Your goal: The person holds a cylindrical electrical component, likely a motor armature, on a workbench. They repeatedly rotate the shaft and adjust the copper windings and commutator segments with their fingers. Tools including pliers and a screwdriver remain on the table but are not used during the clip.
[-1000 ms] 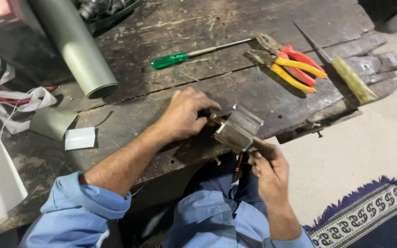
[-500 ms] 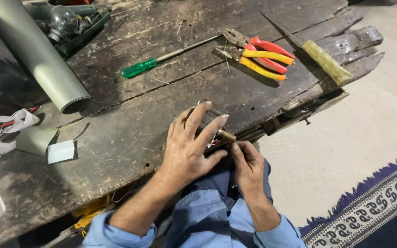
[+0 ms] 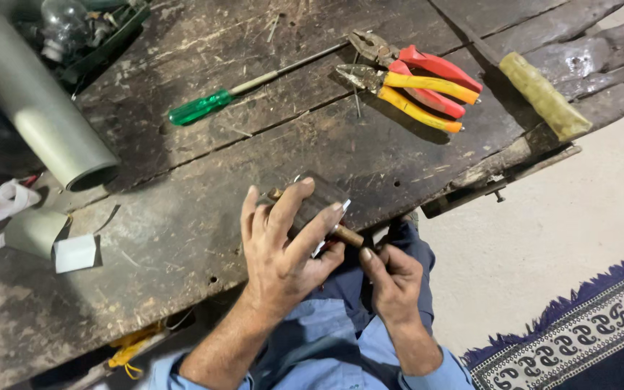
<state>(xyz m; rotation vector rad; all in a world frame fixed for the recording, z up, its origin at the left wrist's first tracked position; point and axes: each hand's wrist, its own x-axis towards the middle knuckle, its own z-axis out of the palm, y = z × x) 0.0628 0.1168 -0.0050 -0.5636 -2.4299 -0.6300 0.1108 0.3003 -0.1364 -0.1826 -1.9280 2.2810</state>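
Note:
My left hand [image 3: 283, 242] is wrapped over a small dark, metal-edged part [image 3: 319, 206] at the near edge of the worn wooden workbench [image 3: 182, 217]; most of the part is hidden under my fingers. A brown wooden-handled tool [image 3: 347, 235] sticks out from beneath that hand. My right hand [image 3: 393, 282] pinches the tool's near end just off the bench edge, above my blue-clothed lap.
A green-handled screwdriver [image 3: 214, 101] and two pliers, red-handled [image 3: 427, 76] and yellow-handled [image 3: 417, 97], lie further back. A yellowish handle [image 3: 544, 95] rests at the right edge. A grey pipe [image 3: 34, 108], a light bulb [image 3: 59, 25], white tape scraps [image 3: 74, 253] sit left. Patterned rug [image 3: 579, 339] lower right.
The view has swung left and tilted down. My left hand has come to cover the part, which showed as a clear-sided piece a second ago. My right hand stays at the tool's end.

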